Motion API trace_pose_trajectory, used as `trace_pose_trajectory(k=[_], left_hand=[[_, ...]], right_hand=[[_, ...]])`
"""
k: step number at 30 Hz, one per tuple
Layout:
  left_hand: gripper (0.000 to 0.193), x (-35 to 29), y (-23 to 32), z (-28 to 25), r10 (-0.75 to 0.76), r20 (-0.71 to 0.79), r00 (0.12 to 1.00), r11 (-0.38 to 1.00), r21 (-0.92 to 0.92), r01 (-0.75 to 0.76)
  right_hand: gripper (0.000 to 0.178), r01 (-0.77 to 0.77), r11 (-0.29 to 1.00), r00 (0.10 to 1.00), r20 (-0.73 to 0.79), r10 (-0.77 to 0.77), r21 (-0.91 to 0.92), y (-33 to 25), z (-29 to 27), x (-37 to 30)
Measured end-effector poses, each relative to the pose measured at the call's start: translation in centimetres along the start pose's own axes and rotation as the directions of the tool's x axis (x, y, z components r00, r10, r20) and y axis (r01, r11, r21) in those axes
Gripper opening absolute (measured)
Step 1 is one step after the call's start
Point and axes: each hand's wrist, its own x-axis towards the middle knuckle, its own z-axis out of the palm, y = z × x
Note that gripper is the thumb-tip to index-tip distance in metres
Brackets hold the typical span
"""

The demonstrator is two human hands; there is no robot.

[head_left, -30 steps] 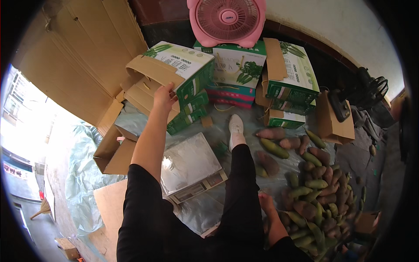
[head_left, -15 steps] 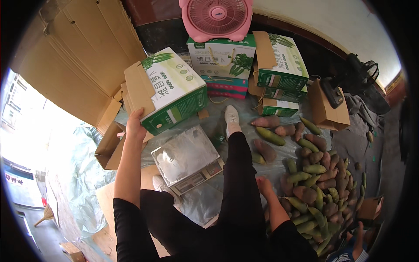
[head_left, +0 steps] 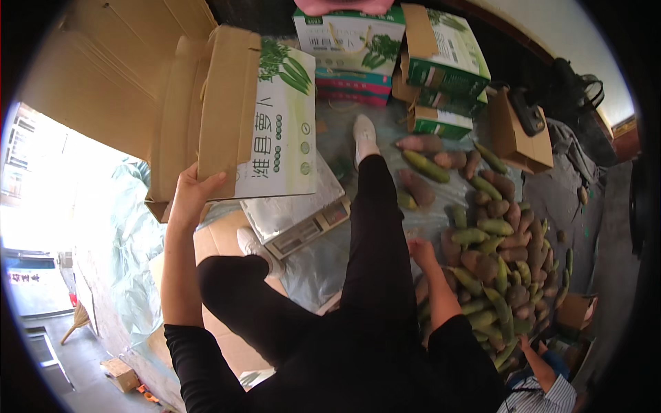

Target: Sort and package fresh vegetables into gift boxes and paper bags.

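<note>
My left hand [head_left: 195,193] grips the lower corner of a white-and-green carton [head_left: 286,148], its thumb over a brown cardboard flap. The carton is tilted, with its printed radish side toward me, and covers part of a metal-topped weighing scale [head_left: 289,220]. My right hand [head_left: 423,253] hangs low with its fingers curled, and nothing shows in it. Beside it, on the right, spreads a heap of green radishes [head_left: 496,226] mixed with reddish-brown roots [head_left: 475,260]. Several of these lie apart at the heap's far end.
More printed cartons [head_left: 447,51] are stacked at the back, below a pink fan [head_left: 344,5]. A brown box [head_left: 520,131] and a black fan [head_left: 585,89] stand to the right. A co-worker's arm [head_left: 540,365] reaches to the heap at lower right. Plastic sheeting [head_left: 131,255] lies left.
My left hand has moved down and left, turning the carton so its printed side faces me and its flaps stand at the left. My right hand has risen slightly. The view has shifted down.
</note>
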Motion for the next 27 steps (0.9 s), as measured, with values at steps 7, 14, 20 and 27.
trace_pose_trajectory(k=[7,14,20,27], left_hand=[[0.024,-2.1,-5.6,0.1,0.039,0.145,0.989,0.693,0.709,-0.132],[0.022,-3.5,-11.7,-0.2,-0.169,0.373,0.912,0.258,0.91,-0.324],[0.026,-5.1,-7.9,1.1,-0.23,0.274,0.934,0.301,0.933,-0.2],[0.036,-5.0,-7.1,5.7,-0.113,0.319,0.941,0.413,0.876,-0.248]], right_hand=[[0.022,0.25,0.853,0.964,0.029,-0.266,-0.458,4.4,1.5,-1.2],[0.016,0.322,0.718,0.945,0.165,-0.282,-0.617,7.8,0.6,-4.6],[0.012,0.103,0.815,0.992,0.12,-0.041,-0.57,10.9,0.3,-6.2],[0.019,0.03,0.505,0.984,0.114,0.136,-0.862,11.5,-1.8,-9.5]])
